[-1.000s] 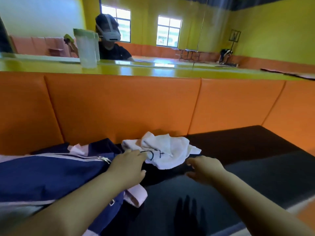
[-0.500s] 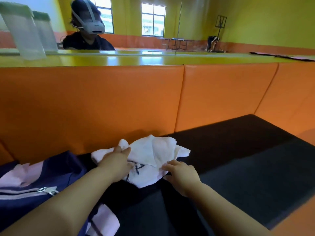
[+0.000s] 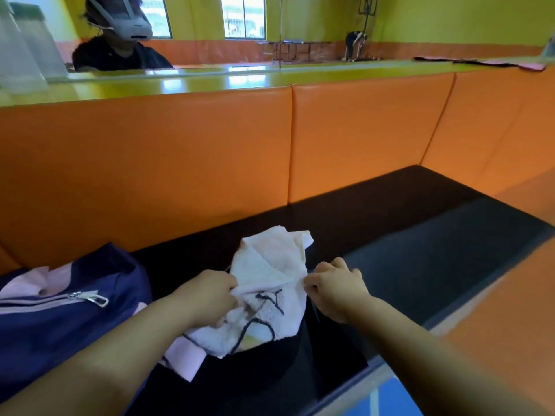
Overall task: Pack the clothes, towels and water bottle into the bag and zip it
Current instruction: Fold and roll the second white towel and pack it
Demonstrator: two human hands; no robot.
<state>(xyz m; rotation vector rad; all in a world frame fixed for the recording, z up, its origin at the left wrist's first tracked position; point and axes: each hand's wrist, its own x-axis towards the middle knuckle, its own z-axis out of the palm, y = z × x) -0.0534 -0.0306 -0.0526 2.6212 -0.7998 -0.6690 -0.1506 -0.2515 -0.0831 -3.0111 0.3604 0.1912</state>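
Observation:
A white towel [image 3: 271, 262] with black line drawing lies crumpled on the black bench seat [image 3: 420, 235]. My left hand [image 3: 210, 295] pinches its left edge and my right hand [image 3: 336, 288] pinches its right edge, with the towel lifted a little between them. A navy bag [image 3: 60, 319] with pink trim and a silver zipper pull [image 3: 99, 300] sits at the left, partly unzipped. A translucent water bottle [image 3: 18, 55] with a green lid stands on the yellow ledge at the far left, next to its mirror image.
Orange padded backrests [image 3: 180, 160] wall the bench at the back and right. Above them runs a yellow ledge [image 3: 240, 79] under a mirror that shows a person in a headset. Dark cloth [image 3: 255, 370] lies under the towel.
Both hands have closed on the towel's edges and drawn it up and toward me. The view has shifted right, so the bag sits farther left.

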